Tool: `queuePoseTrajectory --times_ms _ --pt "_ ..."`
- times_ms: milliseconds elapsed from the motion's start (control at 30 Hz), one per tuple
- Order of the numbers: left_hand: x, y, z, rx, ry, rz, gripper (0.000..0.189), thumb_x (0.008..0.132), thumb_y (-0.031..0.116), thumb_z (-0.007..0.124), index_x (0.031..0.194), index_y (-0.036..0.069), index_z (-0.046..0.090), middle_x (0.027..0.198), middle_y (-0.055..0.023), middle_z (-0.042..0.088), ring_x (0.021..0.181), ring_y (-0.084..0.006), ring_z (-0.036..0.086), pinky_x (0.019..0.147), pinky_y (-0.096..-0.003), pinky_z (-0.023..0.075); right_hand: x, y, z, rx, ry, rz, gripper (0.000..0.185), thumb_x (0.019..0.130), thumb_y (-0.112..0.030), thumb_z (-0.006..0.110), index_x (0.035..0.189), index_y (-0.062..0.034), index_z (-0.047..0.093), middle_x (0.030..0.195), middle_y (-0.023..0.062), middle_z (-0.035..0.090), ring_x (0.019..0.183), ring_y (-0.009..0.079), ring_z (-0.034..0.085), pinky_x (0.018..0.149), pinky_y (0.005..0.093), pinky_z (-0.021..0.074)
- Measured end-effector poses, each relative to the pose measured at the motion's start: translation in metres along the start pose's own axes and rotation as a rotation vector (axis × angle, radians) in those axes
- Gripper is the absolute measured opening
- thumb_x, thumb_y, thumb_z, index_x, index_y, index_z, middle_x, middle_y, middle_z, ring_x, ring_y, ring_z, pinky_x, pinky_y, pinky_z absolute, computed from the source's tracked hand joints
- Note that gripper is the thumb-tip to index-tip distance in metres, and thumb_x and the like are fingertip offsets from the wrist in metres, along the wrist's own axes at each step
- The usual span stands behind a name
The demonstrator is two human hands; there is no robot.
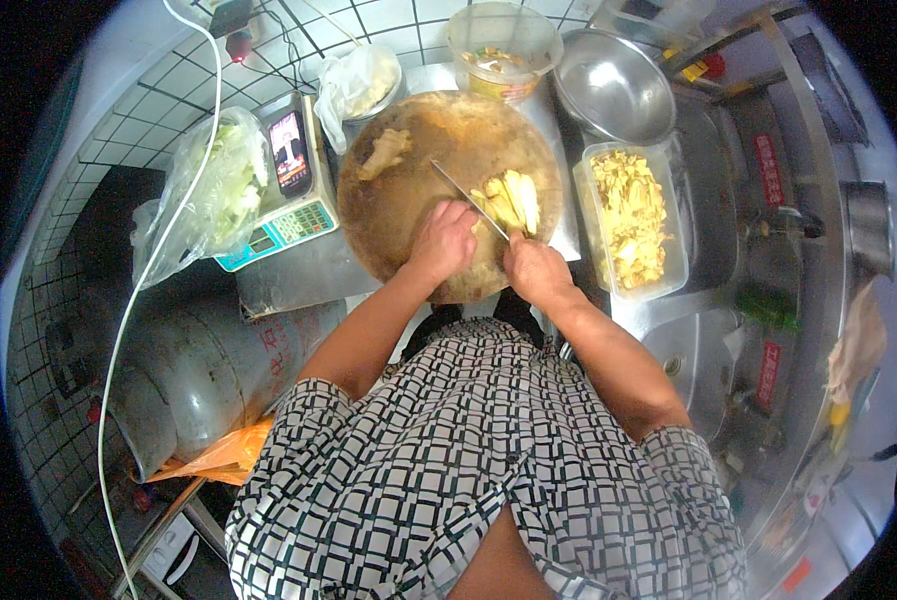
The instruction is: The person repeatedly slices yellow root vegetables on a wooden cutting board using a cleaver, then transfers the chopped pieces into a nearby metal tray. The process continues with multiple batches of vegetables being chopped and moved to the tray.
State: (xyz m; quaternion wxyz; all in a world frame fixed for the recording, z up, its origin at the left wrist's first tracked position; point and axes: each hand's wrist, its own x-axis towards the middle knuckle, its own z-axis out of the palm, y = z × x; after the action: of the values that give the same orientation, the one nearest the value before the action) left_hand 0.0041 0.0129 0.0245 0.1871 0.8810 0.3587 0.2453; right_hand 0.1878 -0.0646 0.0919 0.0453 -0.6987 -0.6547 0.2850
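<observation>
A round wooden chopping board (pixel 396 217) lies before me. My right hand (pixel 538 271) is shut on the handle of a knife (pixel 460 189), whose blade slants up and to the left over the board. Close to the blade's left side, my left hand (pixel 447 238) rests with bent fingers on the board, partly over a small pale yellow piece; whether it grips the piece is hidden. Sliced pale yellow pieces, apparently ginger (pixel 520 201), lie just right of the blade. A whole knob of ginger root (pixel 385 154) sits at the board's upper left.
Right of the board stands a plastic tub (pixel 677 274) of yellow slices, with a steel bowl (pixel 617 90) behind it. A clear plastic container (pixel 505 37) stands at the back. Left are a digital scale (pixel 291 225) bearing a phone (pixel 289 154), and bagged greens (pixel 227 176). A white cable (pixel 171 217) hangs at left.
</observation>
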Motion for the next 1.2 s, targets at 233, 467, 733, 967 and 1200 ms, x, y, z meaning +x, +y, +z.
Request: queuePoseTrajectory --times_ms 233,467,733,967,1200 --pt "-0.01 -0.005 0.003 -0.041 0.034 0.002 0.028 0.077 0.009 0.065 0.104 0.003 0.069 0.114 -0.0159 0.066 0.107 -0.0371 0.059 0.095 -0.0465 0.0505 -0.006 -0.014 -0.014 0.091 0.011 0.005 0.018 0.096 -0.014 0.052 0.101 0.0011 0.059 0.083 0.0292 0.069 0.082 0.0483 0.069 0.073 0.0592 0.0546" --pt "-0.013 -0.004 0.006 -0.073 0.061 -0.027 0.031 0.078 0.01 0.069 0.11 0.006 0.071 0.119 -0.0139 0.066 0.108 -0.0349 0.06 0.092 -0.0458 0.0528 -0.003 -0.007 -0.002 0.047 0.024 0.003 0.021 0.097 -0.018 0.055 0.104 0.0019 0.059 0.082 0.0309 0.068 0.081 0.0506 0.067 0.076 0.0602 0.0527" --pt "-0.018 -0.007 0.01 -0.033 0.117 0.008 0.031 0.08 0.009 0.069 0.111 0.008 0.07 0.121 -0.0107 0.065 0.109 -0.032 0.059 0.095 -0.0429 0.0517 0.0 -0.008 -0.002 0.028 0.024 -0.032 0.02 0.096 -0.018 0.058 0.099 0.0013 0.059 0.08 0.0311 0.068 0.08 0.051 0.067 0.074 0.0598 0.0526" --pt "-0.02 -0.005 0.009 -0.055 0.047 -0.033 0.031 0.081 0.009 0.069 0.113 0.008 0.07 0.122 -0.0124 0.065 0.112 -0.0336 0.059 0.098 -0.0438 0.0503 0.007 -0.002 0.005 0.021 0.025 -0.048 0.019 0.091 -0.015 0.06 0.102 0.0011 0.058 0.082 0.0298 0.069 0.082 0.0495 0.068 0.075 0.0594 0.0541" --pt "-0.021 -0.016 0.001 -0.084 0.01 0.02 0.03 0.079 0.009 0.068 0.109 0.004 0.068 0.121 -0.0166 0.064 0.11 -0.0367 0.059 0.097 -0.0466 0.05 0.002 -0.005 0.006 0.061 0.035 -0.027 0.017 0.092 -0.016 0.059 0.096 -0.0001 0.06 0.083 0.0288 0.069 0.083 0.0492 0.068 0.076 0.0587 0.0532"
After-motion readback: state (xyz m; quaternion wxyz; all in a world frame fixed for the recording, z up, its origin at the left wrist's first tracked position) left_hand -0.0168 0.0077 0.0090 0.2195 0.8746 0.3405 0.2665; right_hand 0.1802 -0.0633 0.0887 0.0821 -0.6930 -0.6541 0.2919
